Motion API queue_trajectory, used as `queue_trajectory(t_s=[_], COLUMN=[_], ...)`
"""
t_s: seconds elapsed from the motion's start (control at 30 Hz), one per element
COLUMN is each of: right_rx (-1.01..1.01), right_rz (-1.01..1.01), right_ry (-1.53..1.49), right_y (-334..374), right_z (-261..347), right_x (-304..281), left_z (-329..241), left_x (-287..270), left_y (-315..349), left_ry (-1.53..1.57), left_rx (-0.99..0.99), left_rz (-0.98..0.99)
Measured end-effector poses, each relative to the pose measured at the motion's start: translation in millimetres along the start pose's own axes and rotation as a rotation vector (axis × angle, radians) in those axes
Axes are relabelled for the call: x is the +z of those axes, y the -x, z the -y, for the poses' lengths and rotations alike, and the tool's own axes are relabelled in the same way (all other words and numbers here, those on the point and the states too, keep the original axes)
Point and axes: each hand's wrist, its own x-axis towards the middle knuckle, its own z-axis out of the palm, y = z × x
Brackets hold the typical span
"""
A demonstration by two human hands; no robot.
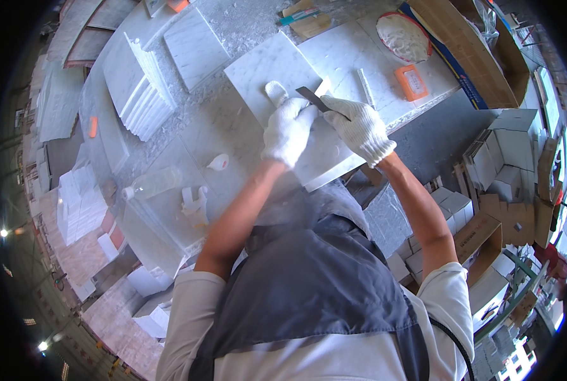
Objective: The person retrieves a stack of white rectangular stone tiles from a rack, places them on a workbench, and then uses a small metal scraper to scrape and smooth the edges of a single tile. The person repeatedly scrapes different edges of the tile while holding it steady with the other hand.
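Both my hands wear white knitted gloves and are close together over a pale, grey-veined stone tile (274, 60). My right hand (359, 129) grips a flat, dark metal blade (309, 97), whose tip points up and left. Beside it, my left hand (288, 132) is closed, its fingertips against a small white rounded piece (275, 93) with a greyish middle; its exact kind is unclear. The blade's tip comes near my left fingers. The tile lies at an angle on the worktable, its near edge close to my apron.
A stack of thin tiles (145, 95) leans at the left, with another tile (196, 49) behind. To the right are a narrow white strip (366, 87), an orange box (411, 83), a red-rimmed bowl of white paste (404, 38) and a cardboard box (470, 57). A clear bottle (156, 183) lies left.
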Motion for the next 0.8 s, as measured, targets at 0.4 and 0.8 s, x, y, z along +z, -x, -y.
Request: queue_trajectory(t_s=[0.4,0.8], right_rx=[0.180,0.398], right_rz=[-0.128,-0.238], right_ry=[-0.109,-0.521], right_y=[29,36], right_z=[-5,-12], right_x=[-5,-13], left_z=[32,6], left_x=[9,2], left_y=[14,13], left_ry=[-1.037,-0.425], left_rx=[0.600,0.795], left_rz=[-0.342,-0.597])
